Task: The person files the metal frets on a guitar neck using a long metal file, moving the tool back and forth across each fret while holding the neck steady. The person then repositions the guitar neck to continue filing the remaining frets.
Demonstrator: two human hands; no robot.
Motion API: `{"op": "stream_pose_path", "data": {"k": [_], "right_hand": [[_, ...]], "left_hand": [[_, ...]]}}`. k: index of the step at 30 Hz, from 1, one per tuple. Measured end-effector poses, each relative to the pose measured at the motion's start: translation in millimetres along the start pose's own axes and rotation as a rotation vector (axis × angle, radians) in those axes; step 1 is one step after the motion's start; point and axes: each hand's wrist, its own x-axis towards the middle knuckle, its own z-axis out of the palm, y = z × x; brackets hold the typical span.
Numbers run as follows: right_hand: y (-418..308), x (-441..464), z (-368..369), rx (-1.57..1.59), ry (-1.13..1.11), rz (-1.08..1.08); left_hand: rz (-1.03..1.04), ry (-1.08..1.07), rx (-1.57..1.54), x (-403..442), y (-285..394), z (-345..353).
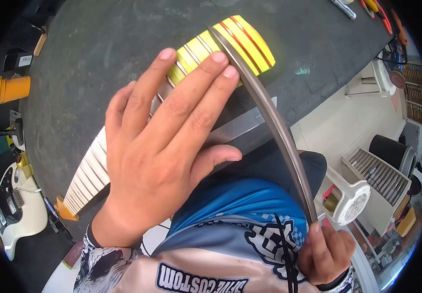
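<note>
A guitar neck, its fretboard masked with white tape (90,163) lower down and yellow tape (199,51) at the upper end, lies slantwise on the dark bench top. Metal frets show between the tape strips. My left hand (157,132) rests flat over the neck, fingers stretched out, with two fingertips against the side of a long slim dark file (281,132). The file looks bowed in this wide view, and its tapered far end lies across the yellow-taped frets. Down at the lower right, my right hand (325,251) is closed around the file's near end.
The dark bench top (99,44) has a marker (343,9) and red-handled pliers (379,14) at its far right. An orange cup (13,90) and white electric guitar (23,207) are at left. White stools (350,198) stand on the floor at right.
</note>
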Motion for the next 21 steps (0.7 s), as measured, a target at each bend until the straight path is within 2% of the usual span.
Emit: {"op": "stream_pose_path", "data": {"k": [5,9,12,16,21], "right_hand": [[-5.3,77.3,1.8,0.077,0.049,-0.060],[-5.3,93.9,10.3,0.071,0.088,-0.104],[-0.1,74.2,7.9,0.074,0.081,-0.114],[1.1,8.6,-3.5,-0.050,-0.035,-0.017],[2.7,-25.8,1.6,-0.068,-0.005,-0.015]], "left_hand": [[-0.017,0.017,-0.036,-1.5,-1.3,1.3],[-0.015,0.029,-0.031,-3.5,-3.0,3.6],[-0.009,0.037,-0.040,-3.7,-4.1,4.6],[-0.003,0.048,-0.032,-3.0,-3.7,4.8],[-0.001,0.039,-0.036,-2.4,-2.5,3.0]]}}
